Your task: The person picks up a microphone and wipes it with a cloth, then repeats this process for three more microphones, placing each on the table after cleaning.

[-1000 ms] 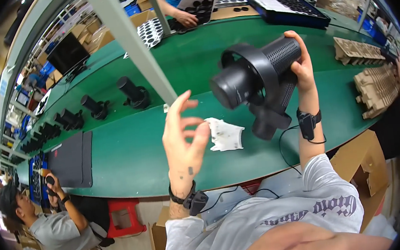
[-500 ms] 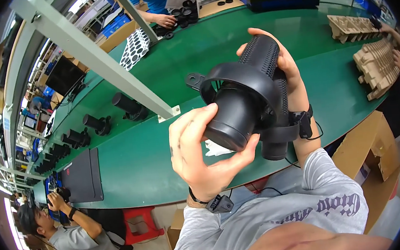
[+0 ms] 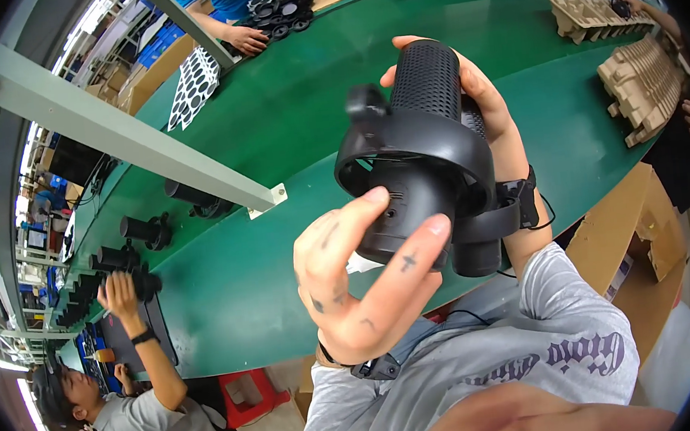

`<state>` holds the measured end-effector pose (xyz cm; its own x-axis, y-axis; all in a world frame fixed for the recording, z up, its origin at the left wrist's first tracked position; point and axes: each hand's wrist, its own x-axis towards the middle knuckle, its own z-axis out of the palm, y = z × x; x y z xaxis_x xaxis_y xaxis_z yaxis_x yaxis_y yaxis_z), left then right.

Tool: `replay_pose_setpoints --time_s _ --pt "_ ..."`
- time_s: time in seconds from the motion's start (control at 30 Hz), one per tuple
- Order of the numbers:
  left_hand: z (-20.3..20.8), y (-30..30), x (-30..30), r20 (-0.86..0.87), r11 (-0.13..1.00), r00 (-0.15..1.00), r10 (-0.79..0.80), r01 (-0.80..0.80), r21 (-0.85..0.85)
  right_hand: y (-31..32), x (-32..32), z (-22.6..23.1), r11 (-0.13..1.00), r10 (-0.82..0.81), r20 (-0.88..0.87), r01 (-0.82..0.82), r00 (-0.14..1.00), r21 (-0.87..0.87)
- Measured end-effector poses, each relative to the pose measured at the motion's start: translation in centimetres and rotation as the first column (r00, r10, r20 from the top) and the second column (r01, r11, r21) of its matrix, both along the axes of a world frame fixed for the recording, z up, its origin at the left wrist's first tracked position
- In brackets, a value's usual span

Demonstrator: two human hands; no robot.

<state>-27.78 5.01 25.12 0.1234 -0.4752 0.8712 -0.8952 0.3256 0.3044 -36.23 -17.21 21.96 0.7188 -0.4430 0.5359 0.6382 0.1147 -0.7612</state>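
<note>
Two black microphones are held up together above the green bench. The front microphone (image 3: 425,79) is tilted, with a perforated mesh upper end, a wide ring mount around its middle and a smooth lower body showing a small socket and slots. My right hand (image 3: 491,106) is closed around the mesh ends from behind, its fingers partly hidden. My left hand (image 3: 352,285) grips the smooth lower end of the front one, with fingertips beside the socket. Behind it, the second microphone (image 3: 478,258) shows its own ring and lower end; the rest is mostly covered.
A metal post (image 3: 130,136) slants down to the green bench (image 3: 238,317). More microphones (image 3: 145,229) stand in a row at left, where a co-worker's hand (image 3: 120,295) reaches. Moulded trays (image 3: 640,87) lie at right, a cardboard box (image 3: 612,231) below. Across the bench rests another person's hand (image 3: 247,39).
The front microphone has been turned, bringing its socket and slots into sight and its mount's tab upward. My left fingers have shifted across its lower body. The co-worker at left has raised an arm.
</note>
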Motion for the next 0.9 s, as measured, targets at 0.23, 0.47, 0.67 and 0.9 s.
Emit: replay_pose_setpoints --time_s 0.23,0.47,0.67,0.9 --pt "0.0 -1.2 -0.5 0.246 0.993 0.964 0.101 -0.082 -0.085 0.0 0.0 0.0 0.999 0.020 0.025 -0.021 0.999 0.025" --pt "-0.4 -1.6 -0.4 0.374 0.996 0.926 0.048 -0.017 -0.085 1.8 -0.3 0.5 0.980 -0.024 -0.002 0.024 1.000 0.198" --pt "-0.6 -1.6 -0.5 0.393 1.000 0.919 -0.019 0.020 0.000 1.9 0.1 -0.1 0.983 -0.011 0.013 0.009 1.000 0.185" --pt "-0.3 -3.0 1.6 0.096 0.991 0.991 0.093 -0.083 -0.105 -1.7 0.3 -2.0 0.911 -0.102 0.119 0.045 0.988 0.410"
